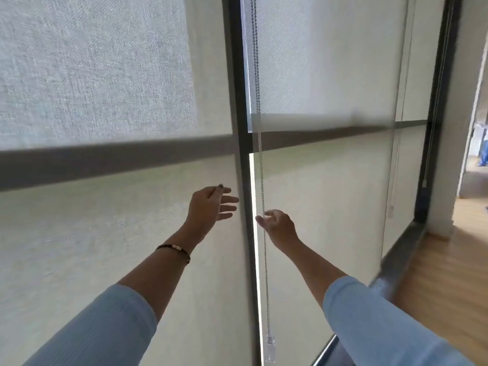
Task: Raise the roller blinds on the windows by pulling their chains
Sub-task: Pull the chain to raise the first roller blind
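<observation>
Two pale fabric roller blinds hang lowered over tall windows: a left blind and a right blind, split by a dark vertical frame post. A metal bead chain hangs just right of the post and ends in a clear plastic weight. My right hand pinches this chain at about mid height. My left hand hovers in front of the left blind, left of the post, fingers spread and holding nothing. A bracelet sits on my left wrist.
A second chain hangs by the dark frame at the far right, with another thin cord beside it. A dark sill runs along the blinds' foot. Wooden floor and an open doorway lie to the right.
</observation>
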`<state>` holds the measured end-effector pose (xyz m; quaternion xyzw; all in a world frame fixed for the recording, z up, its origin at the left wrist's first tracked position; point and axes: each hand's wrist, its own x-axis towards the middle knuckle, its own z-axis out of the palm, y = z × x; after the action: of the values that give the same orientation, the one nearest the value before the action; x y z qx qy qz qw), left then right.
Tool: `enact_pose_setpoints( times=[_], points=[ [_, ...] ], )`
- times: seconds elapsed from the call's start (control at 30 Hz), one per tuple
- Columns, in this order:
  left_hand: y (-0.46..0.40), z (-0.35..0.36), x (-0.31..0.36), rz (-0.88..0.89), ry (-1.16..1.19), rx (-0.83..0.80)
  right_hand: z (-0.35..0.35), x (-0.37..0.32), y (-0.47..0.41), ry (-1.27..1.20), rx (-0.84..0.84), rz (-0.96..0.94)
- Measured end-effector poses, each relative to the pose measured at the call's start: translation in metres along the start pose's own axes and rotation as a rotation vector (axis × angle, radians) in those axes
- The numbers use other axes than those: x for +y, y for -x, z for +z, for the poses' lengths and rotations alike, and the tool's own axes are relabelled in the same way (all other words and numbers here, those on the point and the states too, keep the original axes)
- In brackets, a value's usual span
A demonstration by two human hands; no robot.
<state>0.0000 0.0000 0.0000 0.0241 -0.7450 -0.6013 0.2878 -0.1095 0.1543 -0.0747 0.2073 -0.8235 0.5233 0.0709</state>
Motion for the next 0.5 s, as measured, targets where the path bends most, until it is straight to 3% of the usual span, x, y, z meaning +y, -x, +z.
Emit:
enact_pose_setpoints(
  times=[0.17, 0.23, 0.4, 0.5],
  points=[
    [-0.029, 0.007, -0.004, 0.032, -0.028, 0.002, 0.017, 0.01, -0.009, -0.122, 0.097, -0.098],
    [-0.039, 0.013, 0.0, 0.045, -0.013, -0.027, 0.018, 0.012, -0.007, -0.05, 0.131, -0.15],
    [-0.056, 0.034, 0.015, 0.138, 0.033, -0.1, 0.019, 0.028, 0.004, 0.574, 0.232, -0.331],
    [-0.063, 0.044, 0.029, 0.204, 0.098, -0.098, 0.012, 0.018, 0.009, 0.746, 0.233, -0.375]
  ],
)
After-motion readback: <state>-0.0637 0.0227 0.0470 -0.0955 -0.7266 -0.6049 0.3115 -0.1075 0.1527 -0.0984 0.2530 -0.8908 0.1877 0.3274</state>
